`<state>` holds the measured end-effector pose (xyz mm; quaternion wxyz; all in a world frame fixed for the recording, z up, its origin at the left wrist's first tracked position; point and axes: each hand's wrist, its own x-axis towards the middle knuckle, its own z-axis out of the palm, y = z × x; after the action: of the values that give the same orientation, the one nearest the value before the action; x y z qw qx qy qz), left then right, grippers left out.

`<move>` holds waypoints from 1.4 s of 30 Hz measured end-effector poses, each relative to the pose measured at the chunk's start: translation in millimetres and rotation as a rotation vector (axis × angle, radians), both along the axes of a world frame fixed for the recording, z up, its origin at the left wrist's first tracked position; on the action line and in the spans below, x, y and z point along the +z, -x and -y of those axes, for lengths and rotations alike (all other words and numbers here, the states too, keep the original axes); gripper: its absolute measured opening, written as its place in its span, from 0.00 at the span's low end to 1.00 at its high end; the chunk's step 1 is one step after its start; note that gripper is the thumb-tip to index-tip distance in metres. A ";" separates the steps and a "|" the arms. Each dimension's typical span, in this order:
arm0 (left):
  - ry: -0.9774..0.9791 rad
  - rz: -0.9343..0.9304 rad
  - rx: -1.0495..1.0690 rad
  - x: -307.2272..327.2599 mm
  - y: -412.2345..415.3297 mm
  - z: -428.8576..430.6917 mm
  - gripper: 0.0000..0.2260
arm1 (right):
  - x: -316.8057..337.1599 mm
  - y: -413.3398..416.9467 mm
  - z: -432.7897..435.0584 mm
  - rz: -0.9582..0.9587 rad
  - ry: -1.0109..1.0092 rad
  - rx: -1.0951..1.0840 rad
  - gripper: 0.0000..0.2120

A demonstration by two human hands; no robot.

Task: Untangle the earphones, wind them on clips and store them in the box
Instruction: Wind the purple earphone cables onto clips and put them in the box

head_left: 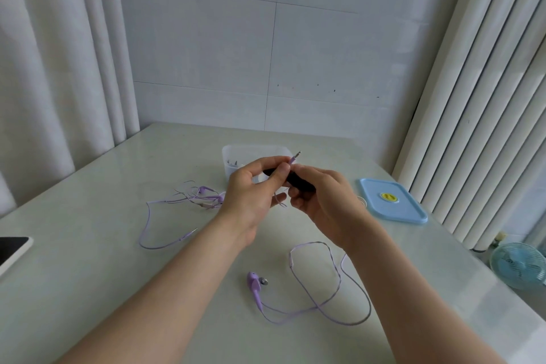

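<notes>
- A dark-screened device [13,251] lies at the left edge of the bench [88,289], partly out of view.
- A tangled pair of purple earphones [206,196] lies left of centre, with one strand looping toward the near edge.
- My left hand [251,195] is raised over the middle of the bench. Its fingers and thumb pinch the cord just below the jack plug [295,156], which pokes out past them.
- The clear box [236,154] stands behind my hands toward the far edge. It holds small dark things I cannot make out.
- The black clip [298,182] sits between my hands.
- My right hand [328,204] has its fingers curled round the clip's right end.
- The loose cable [334,275] of this set sprawls near the front edge, and its earbud [254,282] lies on the bench.
- A blue lid [393,201] lies flat by the right edge.
- A small fan [517,267] stands beyond that edge.
</notes>
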<state>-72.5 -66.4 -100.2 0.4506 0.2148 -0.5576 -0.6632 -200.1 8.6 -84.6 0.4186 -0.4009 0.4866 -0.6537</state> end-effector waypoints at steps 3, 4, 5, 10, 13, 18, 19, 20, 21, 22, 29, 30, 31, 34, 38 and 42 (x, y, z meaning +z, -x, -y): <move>-0.083 -0.049 -0.018 1.1 -0.5 1.4 0.06 | -2.3 -0.7 0.0 -0.150 -0.014 -0.007 0.10; -0.113 -0.062 -0.028 1.6 -0.9 2.1 0.06 | -3.9 -1.7 0.9 -0.193 -0.012 -0.045 0.10; -0.142 -0.070 -0.043 2.5 -1.1 2.5 0.07 | -5.0 -2.2 2.0 -0.218 0.002 -0.083 0.10; -0.252 -0.109 -0.143 5.0 0.1 1.1 0.06 | -5.5 -1.5 3.1 -0.270 0.097 -0.083 0.12; -0.224 -0.112 -0.127 6.5 0.0 0.7 0.06 | -6.7 -3.0 3.5 -0.239 0.111 -0.019 0.11; -0.160 -0.120 -0.017 0.8 1.7 3.6 0.06 | -9.3 -4.6 6.5 -0.286 0.061 -0.038 0.10; -0.125 -0.092 0.020 -1.6 2.5 5.7 0.05 | -9.0 -4.1 6.7 -0.288 0.053 -0.048 0.10; -0.075 -0.048 0.065 -3.4 3.1 7.7 0.05 | -8.9 -3.9 6.9 -0.297 0.045 -0.055 0.10; -0.018 -0.005 0.107 -3.9 3.1 8.6 0.04 | -8.7 -3.7 7.1 -0.309 0.041 -0.059 0.10; 0.038 0.024 0.138 -4.6 3.2 9.3 0.04 | -8.4 -3.4 6.8 -0.321 0.038 -0.062 0.10; 0.069 0.182 0.113 -3.0 -3.0 17.9 0.13 | -3.7 0.7 0.9 -0.392 0.000 -0.083 0.11; 0.030 0.180 0.040 -2.1 -5.3 18.9 0.14 | -4.0 1.7 0.6 -0.386 -0.004 -0.079 0.13; 0.002 0.166 -0.034 -0.9 -8.0 20.3 0.14 | -4.2 2.6 0.8 -0.372 -0.005 -0.072 0.14; -0.017 0.157 -0.158 -1.2 -13.7 23.4 0.11 | -2.5 2.6 0.8 -0.312 0.003 -0.053 0.07; -0.111 0.131 -0.166 -2.2 -14.0 24.2 0.13 | -2.9 1.8 1.6 -0.275 0.026 -0.073 0.08; -0.140 0.185 -0.183 0.0 -15.8 22.3 0.16 | -2.7 2.7 1.2 -0.271 0.057 -0.134 0.11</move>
<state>-56.7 -88.8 -100.1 0.3185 0.2543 -0.5664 -0.7163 -202.8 7.4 -87.3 0.2931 -0.4639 0.5454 -0.6337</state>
